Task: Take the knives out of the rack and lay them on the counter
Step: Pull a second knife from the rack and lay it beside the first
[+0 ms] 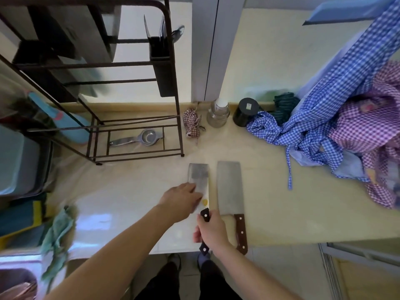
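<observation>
Two cleavers lie side by side on the pale counter [281,202], blades pointing away from me. The right cleaver [230,188] has a brown riveted handle and nothing touches it. The left cleaver [199,176] has a black handle, and my right hand [213,231] is closed around that handle near the counter's front edge. My left hand [181,199] rests flat on the left cleaver's blade, fingers spread. The dark metal rack [138,87] stands at the back left, with a black slotted holder [161,63] on its right side.
A metal strainer [138,137] lies on the rack's bottom shelf. A small checked pouch [191,122], a glass jar [218,113] and a black can [246,111] stand along the back wall. Checked cloths [346,126] pile up at the right. A green rag [57,232] lies at the left.
</observation>
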